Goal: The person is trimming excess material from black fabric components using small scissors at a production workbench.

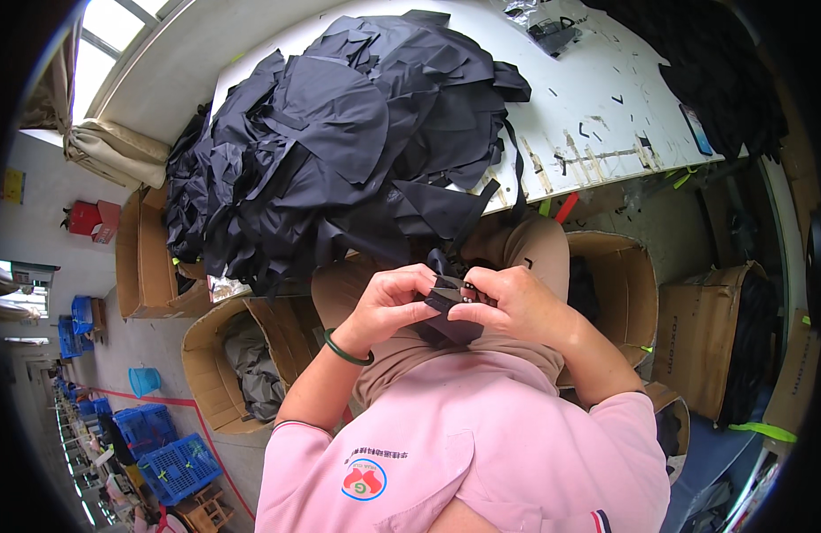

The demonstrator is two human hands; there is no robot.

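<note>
Over my lap, my left hand (386, 306) pinches the edge of a black fabric piece (452, 332) between thumb and fingers. My right hand (517, 304) is closed round small metal thread snips (448, 293), whose blades lie against the fabric beside my left fingertips. Part of the snips is hidden by my right fingers. Just beyond my hands, a big heap of cut black fabric pieces (330, 120) covers the left side of the white table (597, 84) and hangs over its near edge.
Cardboard boxes with dark fabric stand around my legs: an open box (206, 355) at left, another box (637, 293) at right, and a taller box (695, 346) farther right. More black fabric (717, 62) lies at the table's far right. Blue crates (175, 466) stand on the floor at left.
</note>
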